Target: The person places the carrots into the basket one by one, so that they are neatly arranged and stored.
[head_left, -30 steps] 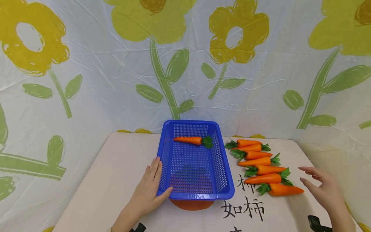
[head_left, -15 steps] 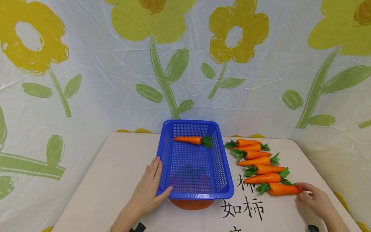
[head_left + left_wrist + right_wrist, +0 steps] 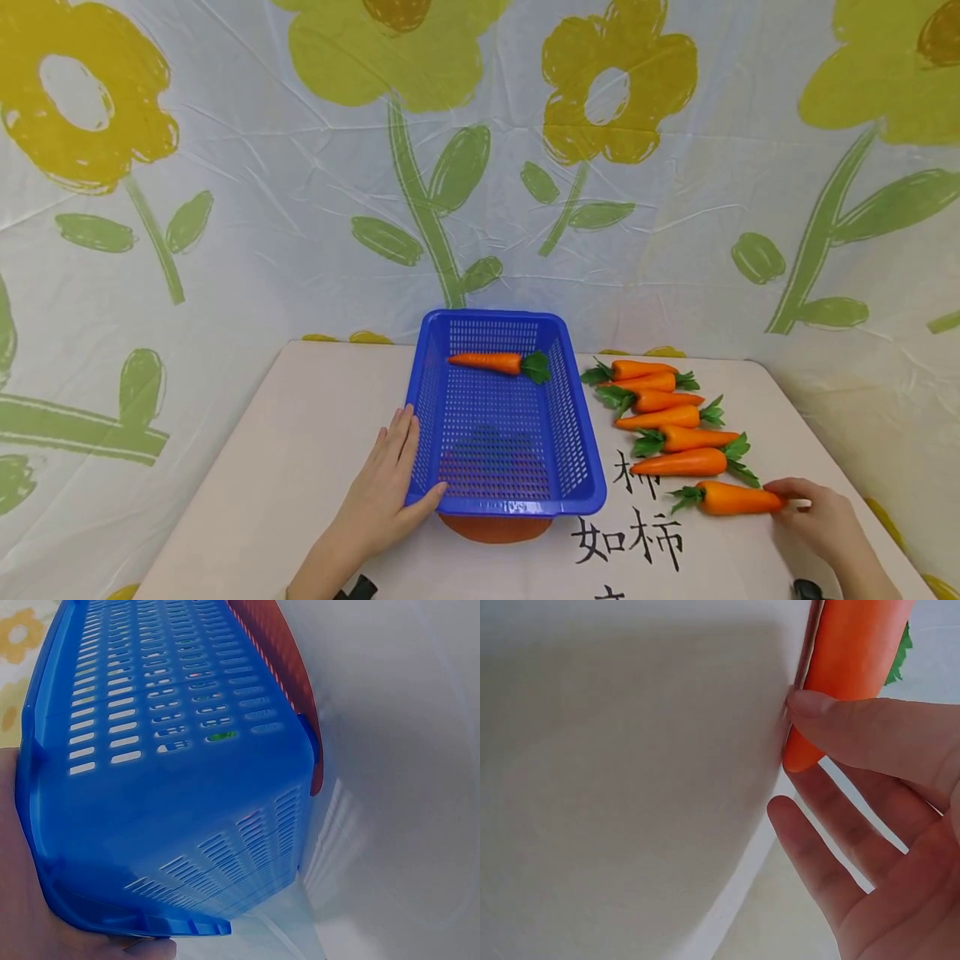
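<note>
My right hand (image 3: 821,521) pinches the pointed end of the nearest carrot (image 3: 738,499) between thumb and fingers, low over the table. In the right wrist view the thumb lies across the tip of that carrot (image 3: 855,652). My left hand (image 3: 382,479) rests with straight fingers against the left rim of a blue plastic basket (image 3: 517,507); the left wrist view shows the outside of this basket (image 3: 165,817). One carrot (image 3: 487,362) with a green top lies inside at the far end. Several more carrots (image 3: 678,461) lie in a row right of the basket, their tops alternating sides.
Under the basket's near edge a reddish-brown round shape (image 3: 495,530) shows. The pale table (image 3: 300,417) carries black written characters (image 3: 630,537). A flower-printed cloth (image 3: 300,208) hangs behind the table and at its sides.
My right hand has come in leftward and taken hold of the nearest carrot's tip. That carrot has shifted slightly toward me, away from the row. The left hand and basket have stayed put.
</note>
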Motion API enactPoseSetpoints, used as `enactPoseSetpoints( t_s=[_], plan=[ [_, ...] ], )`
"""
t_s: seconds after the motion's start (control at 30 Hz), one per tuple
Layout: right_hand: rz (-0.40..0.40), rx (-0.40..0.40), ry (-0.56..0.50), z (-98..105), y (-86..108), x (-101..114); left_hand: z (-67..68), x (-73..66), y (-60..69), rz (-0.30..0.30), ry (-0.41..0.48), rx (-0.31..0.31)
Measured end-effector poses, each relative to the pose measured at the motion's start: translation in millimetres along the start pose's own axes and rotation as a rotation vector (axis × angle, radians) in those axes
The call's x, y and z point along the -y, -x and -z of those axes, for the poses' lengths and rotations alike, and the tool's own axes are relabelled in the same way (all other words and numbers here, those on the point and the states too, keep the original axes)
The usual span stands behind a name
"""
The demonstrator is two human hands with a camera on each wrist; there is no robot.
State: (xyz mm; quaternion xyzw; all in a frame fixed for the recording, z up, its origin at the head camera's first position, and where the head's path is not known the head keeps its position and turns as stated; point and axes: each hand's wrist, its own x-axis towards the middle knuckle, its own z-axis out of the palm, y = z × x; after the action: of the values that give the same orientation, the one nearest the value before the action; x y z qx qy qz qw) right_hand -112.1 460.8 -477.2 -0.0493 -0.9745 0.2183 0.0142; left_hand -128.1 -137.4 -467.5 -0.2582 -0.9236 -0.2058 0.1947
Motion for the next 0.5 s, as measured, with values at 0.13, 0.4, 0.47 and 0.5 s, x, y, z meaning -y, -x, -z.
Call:
enactPoseSetpoints(
  t_s=[0.13,0.4,0.47,0.5],
  plan=[
    [-0.011,0.009,0.0,0.5,-0.4,-0.2,-0.1,0.5,-0.3,0.003,0.0,0.01],
    [0.005,0.022,0.005,5.4,2.8,0.6,0.2,0.7,-0.4,0.0,0.007,-0.012],
    [0.022,0.007,0.023,6.9,3.5,-0.1,0.2,0.7,-0.2,0.002,0.005,-0.011],
    [0.034,-0.001,0.032,7.8,3.7,-0.7,0.2,0.8,-0.1,0.003,0.005,-0.01]
  ],
)
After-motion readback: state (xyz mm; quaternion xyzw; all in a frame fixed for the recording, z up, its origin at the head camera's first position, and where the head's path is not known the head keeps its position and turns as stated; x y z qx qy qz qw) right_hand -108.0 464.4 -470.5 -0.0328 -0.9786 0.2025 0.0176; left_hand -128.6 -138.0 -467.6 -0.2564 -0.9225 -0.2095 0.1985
